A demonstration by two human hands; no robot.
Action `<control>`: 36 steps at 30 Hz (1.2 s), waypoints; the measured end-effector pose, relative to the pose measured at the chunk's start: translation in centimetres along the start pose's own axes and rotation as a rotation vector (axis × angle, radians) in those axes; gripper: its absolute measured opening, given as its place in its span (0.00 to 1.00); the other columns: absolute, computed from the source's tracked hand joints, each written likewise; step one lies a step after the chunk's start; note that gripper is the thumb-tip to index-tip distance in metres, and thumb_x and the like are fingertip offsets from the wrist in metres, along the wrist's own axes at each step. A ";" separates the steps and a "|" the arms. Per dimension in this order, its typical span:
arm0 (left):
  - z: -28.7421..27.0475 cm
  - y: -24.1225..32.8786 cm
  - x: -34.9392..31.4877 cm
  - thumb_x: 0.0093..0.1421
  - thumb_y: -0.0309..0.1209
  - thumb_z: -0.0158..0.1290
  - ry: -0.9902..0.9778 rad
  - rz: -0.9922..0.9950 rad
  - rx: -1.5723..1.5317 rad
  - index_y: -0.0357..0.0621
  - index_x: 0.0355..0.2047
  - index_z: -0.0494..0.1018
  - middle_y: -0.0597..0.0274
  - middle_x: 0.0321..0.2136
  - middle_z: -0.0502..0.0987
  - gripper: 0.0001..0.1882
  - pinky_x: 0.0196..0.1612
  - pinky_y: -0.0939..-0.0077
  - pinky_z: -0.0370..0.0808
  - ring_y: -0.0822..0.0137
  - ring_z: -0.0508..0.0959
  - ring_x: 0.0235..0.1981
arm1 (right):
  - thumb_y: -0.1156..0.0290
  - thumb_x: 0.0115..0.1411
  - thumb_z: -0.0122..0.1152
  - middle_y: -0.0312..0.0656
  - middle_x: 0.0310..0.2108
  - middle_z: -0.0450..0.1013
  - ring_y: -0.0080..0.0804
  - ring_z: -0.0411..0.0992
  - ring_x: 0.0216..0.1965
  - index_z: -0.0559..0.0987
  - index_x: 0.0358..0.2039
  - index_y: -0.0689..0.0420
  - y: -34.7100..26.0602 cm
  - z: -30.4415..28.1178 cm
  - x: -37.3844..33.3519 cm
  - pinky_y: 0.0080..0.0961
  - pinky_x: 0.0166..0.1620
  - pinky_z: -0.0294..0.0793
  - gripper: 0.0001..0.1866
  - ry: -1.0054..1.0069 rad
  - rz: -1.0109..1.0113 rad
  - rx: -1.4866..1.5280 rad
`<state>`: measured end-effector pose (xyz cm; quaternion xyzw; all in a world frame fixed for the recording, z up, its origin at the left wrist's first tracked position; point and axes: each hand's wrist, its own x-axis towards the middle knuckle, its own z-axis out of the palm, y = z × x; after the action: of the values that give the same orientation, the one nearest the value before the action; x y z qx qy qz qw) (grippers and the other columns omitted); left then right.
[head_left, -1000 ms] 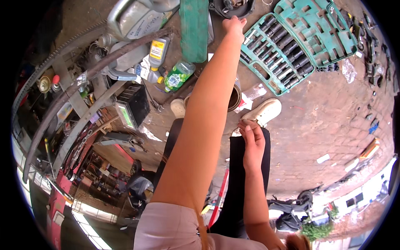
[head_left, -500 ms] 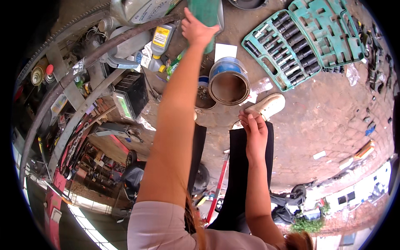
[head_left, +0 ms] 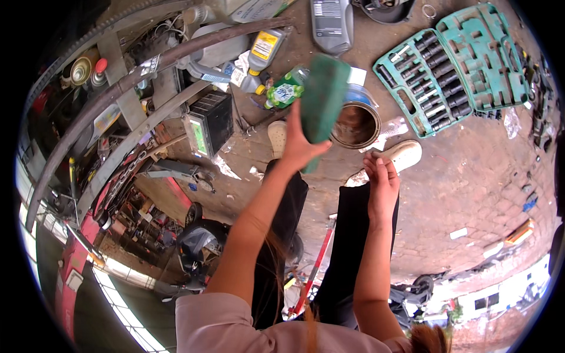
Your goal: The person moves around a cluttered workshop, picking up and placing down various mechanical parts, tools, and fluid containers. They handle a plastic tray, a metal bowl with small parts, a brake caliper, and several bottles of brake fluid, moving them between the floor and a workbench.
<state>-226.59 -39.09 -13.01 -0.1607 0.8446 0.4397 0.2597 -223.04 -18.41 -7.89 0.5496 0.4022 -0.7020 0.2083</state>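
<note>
My left hand point(head_left: 303, 147) is closed around one side of a dark green plastic case point(head_left: 326, 97), holding it up over the floor in front of my legs. The case is shut and tilted, and it hides part of a blue round can point(head_left: 361, 96) with a brown-stained inside. Low over my right shoe point(head_left: 406, 156), my right hand point(head_left: 384, 185) has its fingertips pinched together. Whatever they may hold is too small to make out. The can stands just beyond that hand.
An open green socket-set case point(head_left: 426, 100) lies at the far right. Beyond the can are a grey bottle point(head_left: 332, 26) and a green bottle point(head_left: 285, 88). To the left stand a black battery point(head_left: 215, 120) and a curved metal bar point(head_left: 176, 53) over assorted containers.
My left hand has drawn the green case back toward me from the far side, uncovering the grey bottle. The case now hides the smaller can of metal bits. My right hand stays pinched.
</note>
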 end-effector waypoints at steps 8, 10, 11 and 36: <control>9.4 0.8 -2.4 0.32 0.34 0.65 0.117 0.147 0.457 0.47 0.61 0.50 0.46 0.51 0.60 0.54 0.55 0.54 0.56 0.46 0.60 0.53 | 0.68 0.62 0.50 0.41 0.40 0.73 0.24 0.70 0.43 0.73 0.42 0.62 0.1 0.0 0.2 0.18 0.47 0.67 0.12 0.015 -0.058 -0.005; 10.5 0.2 -2.4 0.33 0.35 0.65 0.171 0.174 0.499 0.48 0.61 0.51 0.46 0.52 0.59 0.53 0.56 0.53 0.55 0.47 0.60 0.53 | 0.68 0.62 0.50 0.41 0.40 0.73 0.24 0.70 0.43 0.72 0.42 0.62 0.1 0.3 0.1 0.18 0.47 0.67 0.12 0.008 -0.042 -0.030; 10.4 0.3 -2.4 0.35 0.35 0.65 0.165 0.169 0.502 0.46 0.61 0.51 0.45 0.52 0.59 0.52 0.56 0.53 0.55 0.47 0.60 0.53 | 0.68 0.62 0.50 0.42 0.40 0.73 0.24 0.71 0.43 0.72 0.43 0.62 0.0 0.4 0.0 0.18 0.47 0.67 0.12 0.009 -0.036 -0.039; 6.2 -0.3 13.9 0.50 0.43 0.57 0.248 -0.103 -0.045 0.35 0.22 0.73 0.53 0.19 0.76 0.19 0.28 0.70 0.69 0.62 0.76 0.22 | 0.69 0.63 0.49 0.44 0.39 0.73 0.26 0.72 0.41 0.73 0.41 0.63 -0.4 -0.4 1.0 0.20 0.46 0.70 0.11 0.083 -0.031 0.025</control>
<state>-235.95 -34.74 -24.23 -0.2626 0.8508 0.4214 0.1720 -223.43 -17.70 -8.74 0.5744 0.4102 -0.6867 0.1739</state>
